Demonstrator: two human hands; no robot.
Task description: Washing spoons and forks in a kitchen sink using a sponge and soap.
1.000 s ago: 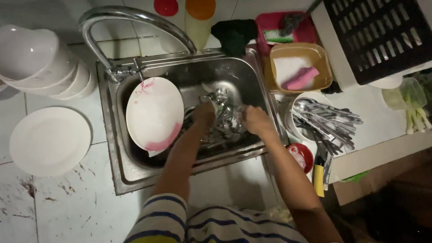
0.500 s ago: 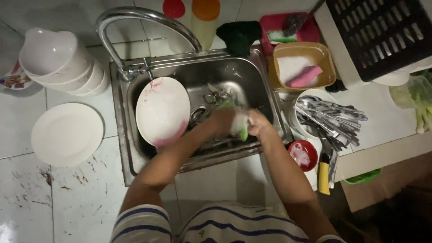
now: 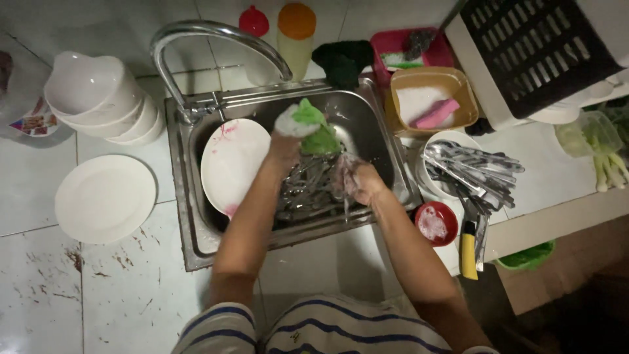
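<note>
White tiled counter, flat white plate, stacked bowls, perhaps plastic

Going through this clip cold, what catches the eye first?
The steel sink at centre, where the left hand lifts a soapy green sponge above a heap of cutlery and the right hand is down among it. A pink-stained white plate leans inside the sink's left wall. Stacked white bowls sit far left.
</note>
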